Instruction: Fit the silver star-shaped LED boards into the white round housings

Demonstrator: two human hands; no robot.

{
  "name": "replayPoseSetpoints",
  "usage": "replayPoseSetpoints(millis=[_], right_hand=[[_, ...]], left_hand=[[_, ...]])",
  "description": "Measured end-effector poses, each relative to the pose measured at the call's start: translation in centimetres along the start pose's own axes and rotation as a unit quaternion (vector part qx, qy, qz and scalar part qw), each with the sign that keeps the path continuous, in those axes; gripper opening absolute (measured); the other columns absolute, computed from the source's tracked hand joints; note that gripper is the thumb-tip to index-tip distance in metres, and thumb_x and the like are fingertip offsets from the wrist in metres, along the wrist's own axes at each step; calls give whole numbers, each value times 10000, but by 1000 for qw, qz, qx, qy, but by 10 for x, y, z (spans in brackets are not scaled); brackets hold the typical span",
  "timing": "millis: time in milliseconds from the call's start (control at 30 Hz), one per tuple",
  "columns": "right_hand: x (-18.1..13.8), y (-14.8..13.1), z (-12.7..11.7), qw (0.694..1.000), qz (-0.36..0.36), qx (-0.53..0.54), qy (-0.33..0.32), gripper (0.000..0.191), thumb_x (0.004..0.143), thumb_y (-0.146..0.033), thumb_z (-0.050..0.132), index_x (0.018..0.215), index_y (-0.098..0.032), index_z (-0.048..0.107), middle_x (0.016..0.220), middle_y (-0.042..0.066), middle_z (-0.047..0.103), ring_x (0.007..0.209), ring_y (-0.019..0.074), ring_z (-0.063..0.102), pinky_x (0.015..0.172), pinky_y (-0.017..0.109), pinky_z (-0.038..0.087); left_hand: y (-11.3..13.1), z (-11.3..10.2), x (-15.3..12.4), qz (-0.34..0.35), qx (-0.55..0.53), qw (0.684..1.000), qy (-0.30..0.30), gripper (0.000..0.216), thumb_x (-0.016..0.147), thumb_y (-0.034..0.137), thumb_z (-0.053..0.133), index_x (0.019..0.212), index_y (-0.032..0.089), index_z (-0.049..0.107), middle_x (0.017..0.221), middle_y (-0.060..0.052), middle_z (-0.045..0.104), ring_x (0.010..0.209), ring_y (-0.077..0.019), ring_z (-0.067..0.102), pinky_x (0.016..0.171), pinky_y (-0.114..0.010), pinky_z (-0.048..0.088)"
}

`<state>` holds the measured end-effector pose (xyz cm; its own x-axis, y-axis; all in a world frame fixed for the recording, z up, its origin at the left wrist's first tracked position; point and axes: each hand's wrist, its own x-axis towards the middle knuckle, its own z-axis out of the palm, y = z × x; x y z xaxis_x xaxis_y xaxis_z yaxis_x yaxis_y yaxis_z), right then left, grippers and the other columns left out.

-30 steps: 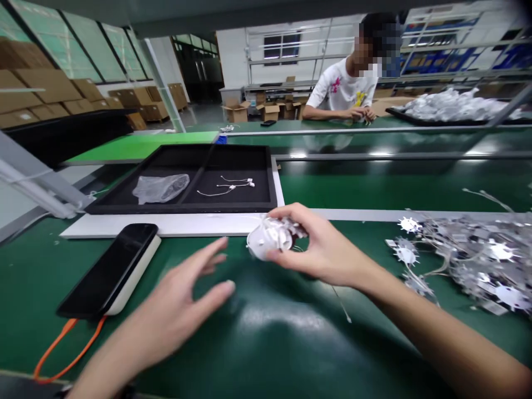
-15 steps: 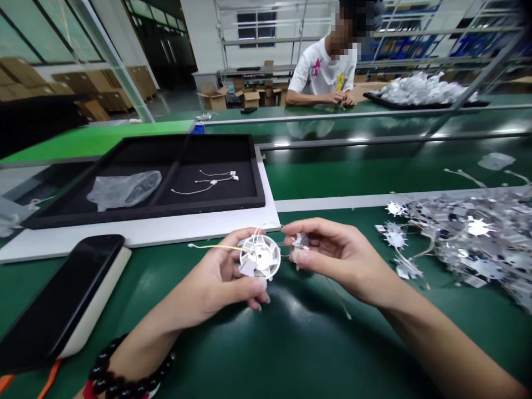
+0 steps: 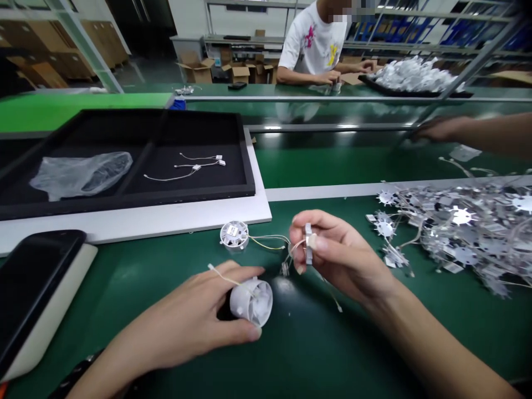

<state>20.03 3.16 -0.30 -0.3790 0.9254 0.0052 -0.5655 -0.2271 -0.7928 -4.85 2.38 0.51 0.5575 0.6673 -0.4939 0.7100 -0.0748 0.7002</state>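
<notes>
My left hand (image 3: 195, 316) curls its thumb and fingers around a short white plastic cylinder (image 3: 251, 302), whose open end is tilted toward the right. Blade-like shapes show dimly inside it, and a thin wire with a small white plug (image 3: 216, 271) trails over my fingers. Between thumb and fingertips, my right hand (image 3: 341, 249) pinches a small silvery-white wired part (image 3: 308, 244), seen edge-on; thin wires hang from it. Behind my left hand, a round white spoked fan (image 3: 234, 235) lies on the green table, its wires reaching toward my right hand.
At right lies a heap of silvery star-shaped parts with wires (image 3: 461, 233). A black tray (image 3: 216, 191) at left holds a clear plastic bag (image 3: 83, 174) and several wired connectors (image 3: 197, 167). A phone-like device (image 3: 41, 288) sits near left. Another person's arm (image 3: 477, 133) reaches in from the right; a co-worker (image 3: 311, 44) sits opposite.
My left hand has come lower and nearer; the spoked face it showed is replaced by a tilted cylinder. A round fan now shows on the table. Another person's arm has entered at right.
</notes>
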Motion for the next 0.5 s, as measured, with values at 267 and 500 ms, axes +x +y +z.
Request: replayPoseSetpoints(millis=[267,500], right_hand=[[1,-8,2,999,-22,19,39,185,781,-215,882,944,-240,798,851,-8,719,728,94,719,661,178,627],[3,-4,10,997,-67,-23,26,171,831,-200,842,985,-255,791,847,-27,718,729,85,723,672,178,623]], left_hand=[[-25,-20,-20,17,-44,967,252,744,824,641,708,1493,421,469,1094,-32,640,710,-203,529,634,-293,473],[18,-17,-19,161,80,909,377,354,930,548,681,1266,457,614,1310,68,623,1131,-275,585,797,-281,497]])
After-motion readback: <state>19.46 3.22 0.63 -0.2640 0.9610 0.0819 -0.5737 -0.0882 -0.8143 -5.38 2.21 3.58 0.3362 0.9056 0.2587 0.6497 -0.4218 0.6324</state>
